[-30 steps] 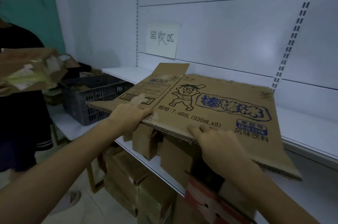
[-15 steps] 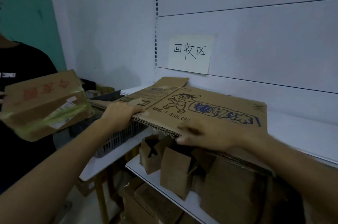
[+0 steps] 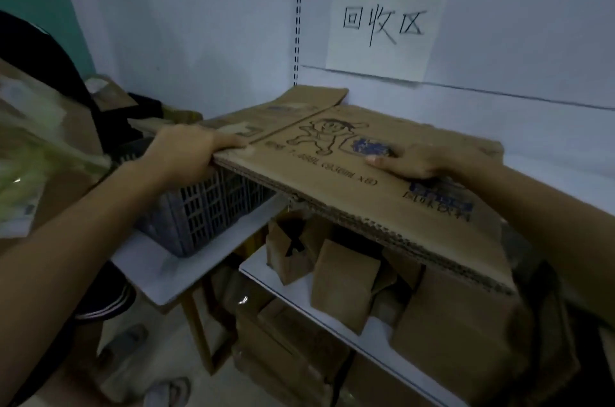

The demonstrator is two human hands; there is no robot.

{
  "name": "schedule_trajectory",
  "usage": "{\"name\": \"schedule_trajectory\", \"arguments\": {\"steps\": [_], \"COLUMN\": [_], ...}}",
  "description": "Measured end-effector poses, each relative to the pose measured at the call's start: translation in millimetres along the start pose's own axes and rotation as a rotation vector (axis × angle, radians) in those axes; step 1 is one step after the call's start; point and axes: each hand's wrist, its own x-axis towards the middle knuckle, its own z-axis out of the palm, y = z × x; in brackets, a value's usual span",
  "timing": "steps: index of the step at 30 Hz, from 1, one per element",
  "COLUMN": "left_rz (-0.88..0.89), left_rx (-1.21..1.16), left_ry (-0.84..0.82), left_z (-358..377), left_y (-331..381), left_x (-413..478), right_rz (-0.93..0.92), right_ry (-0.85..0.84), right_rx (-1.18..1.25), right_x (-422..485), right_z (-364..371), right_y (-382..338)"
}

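Cardboard point(image 3: 332, 180) now sits deeper on the shelf point(image 3: 562, 157); left hand point(image 3: 186, 153) grips its edge to steer, right hand point(image 3: 419, 160) presses flat, steadying it.

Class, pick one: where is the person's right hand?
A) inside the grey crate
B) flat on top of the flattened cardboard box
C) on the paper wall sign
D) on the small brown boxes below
B: the right hand lies palm down on the printed top of the flattened cardboard box.
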Motion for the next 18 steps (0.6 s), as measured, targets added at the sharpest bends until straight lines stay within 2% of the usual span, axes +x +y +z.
{"name": "schedule_trajectory", "arguments": {"steps": [5, 10, 18], "left_rz": [0.137, 0.151, 0.133], "left_rx": [-0.089, -0.253, -0.426], "left_ry": [0.11, 0.223, 0.177], "left_z": [18.3, 31.4, 65.7], "left_y": [-11.0, -14.6, -33.4], "left_x": [-3.1, -7.0, -7.2], "right_rz": [0.209, 0.263, 0.326], "right_ry": [0.035, 0.031, 0.161], "right_rx": [-0.09, -0.052, -0.172], "right_x": [17.3, 19.7, 26.3], "right_z": [12.0, 13.6, 25.1], "right_y": [-10.3, -15.9, -44.5]}}
